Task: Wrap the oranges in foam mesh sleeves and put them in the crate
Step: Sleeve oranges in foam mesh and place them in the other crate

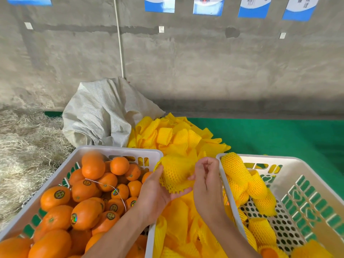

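Between two crates, my left hand (158, 190) holds a yellow foam mesh sleeve (176, 174) from below and the left, thumb against its side. My right hand (206, 181) pinches the sleeve's right edge with its fingertips. Whether an orange sits inside the sleeve is hidden. Bare oranges (87, 198), several with round stickers, fill the white crate at left (119, 150). The white crate at right (305, 179) holds several oranges wrapped in sleeves (240, 175).
A heap of loose yellow sleeves (178, 138) lies behind and beneath my hands on a green mat (279, 138). A crumpled white woven sack (104, 112) sits behind the left crate. Straw (24, 146) covers the floor at left. A concrete wall stands behind.
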`<state>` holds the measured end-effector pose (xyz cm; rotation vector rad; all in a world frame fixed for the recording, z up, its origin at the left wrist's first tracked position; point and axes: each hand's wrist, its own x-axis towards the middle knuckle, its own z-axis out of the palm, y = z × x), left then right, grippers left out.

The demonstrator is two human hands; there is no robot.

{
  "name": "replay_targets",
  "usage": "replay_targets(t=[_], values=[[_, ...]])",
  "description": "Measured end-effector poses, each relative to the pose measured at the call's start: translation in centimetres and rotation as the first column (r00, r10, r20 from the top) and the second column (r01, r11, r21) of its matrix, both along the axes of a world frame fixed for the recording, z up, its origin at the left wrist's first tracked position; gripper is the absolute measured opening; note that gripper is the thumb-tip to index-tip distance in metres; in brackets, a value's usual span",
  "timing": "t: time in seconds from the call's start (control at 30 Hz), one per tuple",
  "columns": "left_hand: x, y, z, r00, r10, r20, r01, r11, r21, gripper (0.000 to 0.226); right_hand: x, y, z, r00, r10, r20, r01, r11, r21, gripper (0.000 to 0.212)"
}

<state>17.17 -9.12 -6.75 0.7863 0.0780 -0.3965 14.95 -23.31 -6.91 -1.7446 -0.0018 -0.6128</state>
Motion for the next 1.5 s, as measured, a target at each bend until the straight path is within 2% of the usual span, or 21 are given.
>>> replay_targets(t=[0.07, 0.17, 0.27, 0.33, 0.4, 0.47, 0.73, 0.87, 1.1, 1.23, 1.3, 1.4, 1.47, 1.5], values=[[0.0, 0.1, 0.1, 0.999, -0.026, -0.026, 0.026, 1.000, 0.000, 0.050, 0.2, -0.1, -0.2, 0.996, 0.041, -0.080, -0.035, 0.997, 0.065, 0.035], [0.0, -0.1, -0.1, 1.000, -0.001, 0.022, -0.001, 0.995, 0.102, 0.045, 0.1, -0.1, -0.7, 0.980, 0.137, -0.147, -0.134, 0.991, 0.026, 0.045], [0.0, -0.2, 0.2, 0.999, 0.029, 0.035, -0.032, 0.995, 0.092, 0.044, 0.3, -0.5, -0.8, 0.987, 0.119, -0.105, -0.120, 0.993, -0.005, 0.047], [-0.1, -0.2, 0.5, 0.999, 0.045, 0.023, -0.046, 0.998, 0.052, 0.044, 0.5, -0.8, -0.5, 0.993, 0.098, -0.070, -0.105, 0.989, -0.106, 0.053], [0.0, -0.1, 0.7, 0.999, 0.042, -0.013, -0.042, 0.999, 0.008, 0.044, 0.6, -0.9, -0.6, 0.995, 0.094, -0.046, -0.101, 0.977, -0.190, 0.053], [0.1, 0.0, 0.6, 0.999, 0.012, -0.033, -0.013, 0.999, -0.033, 0.044, 0.6, -1.2, -0.8, 0.992, 0.119, -0.039, -0.125, 0.970, -0.208, 0.053], [0.9, 0.5, 0.0, 0.995, 0.052, -0.089, -0.058, 0.996, -0.065, 0.045, 0.5, -1.5, -1.0, 0.933, 0.348, -0.087, -0.359, 0.900, -0.248, 0.053], [0.9, 0.6, 0.4, 0.996, 0.032, -0.078, -0.035, 0.999, -0.027, 0.056, 0.8, -0.9, -1.6, 0.954, 0.286, -0.088, -0.300, 0.914, -0.272, 0.048], [1.2, 0.7, -0.1, 0.994, -0.022, -0.105, 0.020, 1.000, -0.022, 0.056, 1.4, -0.9, -2.3, 0.966, 0.253, -0.056, -0.258, 0.955, -0.147, 0.035], [1.5, 1.3, -0.5, 0.989, -0.094, -0.118, 0.085, 0.993, -0.076, 0.051, 1.8, -0.7, -2.6, 0.966, 0.246, -0.082, -0.236, 0.966, 0.109, 0.023], [1.4, 1.7, -0.6, 0.983, -0.163, -0.081, 0.157, 0.984, -0.081, 0.048, 1.8, -0.8, -2.5, 0.944, 0.254, -0.210, -0.185, 0.936, 0.299, 0.028], [1.2, 1.7, -0.4, 0.975, -0.215, -0.049, 0.210, 0.973, -0.096, 0.049, 2.1, -0.8, -2.3, 0.853, 0.362, -0.375, -0.079, 0.800, 0.595, 0.029], [1.2, 1.6, -0.4, 0.976, -0.214, -0.052, 0.207, 0.972, -0.112, 0.050, 2.4, -0.9, -2.5, 0.825, 0.385, -0.413, -0.029, 0.759, 0.651, 0.026], [1.1, 1.6, -0.4, 0.977, -0.205, -0.053, 0.198, 0.974, -0.111, 0.050, 2.4, -1.1, -2.6, 0.826, 0.375, -0.421, -0.027, 0.772, 0.635, 0.024]])
